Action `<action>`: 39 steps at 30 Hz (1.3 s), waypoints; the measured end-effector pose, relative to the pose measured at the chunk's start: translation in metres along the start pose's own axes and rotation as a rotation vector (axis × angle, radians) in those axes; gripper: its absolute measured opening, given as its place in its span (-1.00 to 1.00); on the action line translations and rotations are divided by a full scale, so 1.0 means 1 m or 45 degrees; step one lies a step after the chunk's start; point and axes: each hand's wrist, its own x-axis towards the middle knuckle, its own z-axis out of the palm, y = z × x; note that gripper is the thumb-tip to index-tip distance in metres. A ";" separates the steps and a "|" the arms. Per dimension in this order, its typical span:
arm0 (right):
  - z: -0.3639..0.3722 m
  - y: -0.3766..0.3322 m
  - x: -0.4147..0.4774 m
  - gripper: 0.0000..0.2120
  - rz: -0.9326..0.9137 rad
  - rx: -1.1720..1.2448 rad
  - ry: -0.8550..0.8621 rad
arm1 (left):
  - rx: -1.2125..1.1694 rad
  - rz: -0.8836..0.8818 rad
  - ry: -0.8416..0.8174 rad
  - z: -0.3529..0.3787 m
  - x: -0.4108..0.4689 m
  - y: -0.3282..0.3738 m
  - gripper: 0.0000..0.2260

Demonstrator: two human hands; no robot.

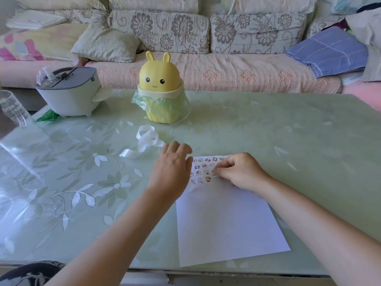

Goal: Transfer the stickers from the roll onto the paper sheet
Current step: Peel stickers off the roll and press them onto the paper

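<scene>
Several stickers (204,166) — partly behind right hand (239,172)

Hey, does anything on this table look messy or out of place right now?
The white strip lies in loose, tangled loops on the table beyond the left hand, not rolled up. The paper sheet sits skewed to the table's near edge, and the green bag bunches out around the yellow bin.

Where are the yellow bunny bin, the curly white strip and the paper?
yellow bunny bin (159,79): head view, its face.
curly white strip (145,141): head view, its loops.
paper (226,223): head view, blank middle.
</scene>
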 end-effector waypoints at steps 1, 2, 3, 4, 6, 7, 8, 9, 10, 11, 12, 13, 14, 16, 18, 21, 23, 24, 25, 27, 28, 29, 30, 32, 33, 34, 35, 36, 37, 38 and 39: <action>-0.001 0.000 0.000 -0.90 0.007 -0.014 -0.017 | -0.018 0.137 -0.006 0.000 -0.001 0.002 -0.87; -0.002 0.000 0.001 -0.91 0.015 -0.018 -0.034 | -0.039 0.259 -0.036 0.001 -0.002 0.003 -0.87; -0.002 0.000 0.002 -0.91 0.025 -0.011 -0.050 | -0.061 0.353 -0.087 0.001 -0.004 0.005 -0.85; -0.003 0.000 0.002 -0.92 0.035 0.002 -0.060 | -0.073 0.425 -0.140 0.002 -0.007 0.005 -0.84; -0.003 -0.001 0.002 -0.91 0.049 0.013 -0.064 | -0.050 0.515 -0.236 0.006 -0.012 0.004 -0.84; -0.004 -0.001 0.002 -0.90 0.050 0.009 -0.067 | -0.024 0.535 -0.282 0.007 -0.015 0.003 -0.83; -0.005 -0.002 0.002 -0.89 0.051 0.002 -0.073 | 0.002 0.543 -0.320 0.008 -0.017 0.002 -0.81; -0.005 -0.002 0.001 -0.90 0.055 -0.007 -0.080 | 0.019 0.541 -0.356 0.009 -0.019 0.001 -0.78; -0.005 -0.002 0.001 -0.90 0.060 -0.019 -0.089 | 0.024 0.533 -0.381 0.008 -0.020 0.000 -0.76; -0.006 -0.002 0.002 -0.91 0.068 -0.033 -0.097 | 0.024 0.526 -0.395 0.008 -0.021 -0.001 -0.73; -0.006 -0.002 0.002 -0.92 0.079 -0.047 -0.103 | 0.022 0.524 -0.400 0.008 -0.022 -0.002 -0.72; -0.005 -0.002 0.003 -0.93 0.092 -0.057 -0.106 | 0.020 0.521 -0.405 0.007 -0.023 -0.002 -0.72; -0.005 -0.002 0.004 -0.94 0.107 -0.062 -0.105 | 0.015 0.512 -0.408 0.006 -0.023 -0.002 -0.72; -0.005 -0.003 0.005 -0.95 0.132 -0.063 -0.094 | -0.007 0.491 -0.406 0.005 -0.025 -0.002 -0.73; -0.004 -0.004 0.007 -0.94 0.150 -0.068 -0.070 | -0.019 0.473 -0.413 0.004 -0.026 -0.002 -0.72; -0.001 -0.005 0.009 -0.92 0.166 -0.112 -0.044 | -0.029 0.462 -0.417 0.004 -0.027 -0.002 -0.72; 0.000 -0.006 0.009 -0.91 0.170 -0.155 -0.028 | -0.027 0.458 -0.420 0.005 -0.027 -0.002 -0.72; 0.001 -0.007 0.010 -0.91 0.172 -0.173 -0.020 | -0.027 0.456 -0.422 0.005 -0.027 -0.002 -0.72; 0.002 -0.008 0.010 -0.92 0.175 -0.193 -0.010 | -0.026 0.454 -0.422 0.005 -0.027 -0.002 -0.72; 0.003 -0.009 0.011 -0.90 0.184 -0.257 0.012 | -0.016 0.463 -0.414 0.007 -0.028 -0.002 -0.70; 0.005 -0.010 0.011 -0.87 0.184 -0.300 0.027 | -0.008 0.467 -0.410 0.008 -0.028 -0.002 -0.68; 0.007 -0.011 0.012 -0.85 0.184 -0.351 0.046 | 0.003 0.467 -0.410 0.008 -0.029 -0.002 -0.66; 0.009 -0.012 0.013 -0.84 0.186 -0.411 0.066 | 0.014 0.465 -0.410 0.009 -0.029 -0.001 -0.65; 0.012 -0.016 0.015 -0.83 0.197 -0.540 0.102 | 0.037 0.461 -0.409 0.011 -0.030 0.000 -0.61; 0.013 -0.018 0.015 -0.83 0.205 -0.606 0.116 | 0.048 0.461 -0.406 0.011 -0.030 0.001 -0.59; 0.012 -0.020 0.015 -0.82 0.212 -0.672 0.131 | 0.058 0.458 -0.402 0.012 -0.029 0.002 -0.57; 0.011 -0.022 0.015 -0.80 0.216 -0.732 0.145 | 0.066 0.453 -0.400 0.012 -0.029 0.003 -0.55; 0.009 -0.022 0.014 -0.80 0.213 -0.776 0.156 | 0.074 0.448 -0.399 0.012 -0.029 0.004 -0.54; 0.006 -0.021 0.013 -0.79 0.198 -0.796 0.164 | 0.081 0.443 -0.398 0.012 -0.029 0.005 -0.53; 0.004 -0.020 0.011 -0.77 0.172 -0.802 0.176 | 0.088 0.436 -0.398 0.013 -0.029 0.006 -0.52; 0.002 -0.017 0.008 -0.73 0.140 -0.798 0.188 | 0.097 0.431 -0.396 0.013 -0.029 0.007 -0.53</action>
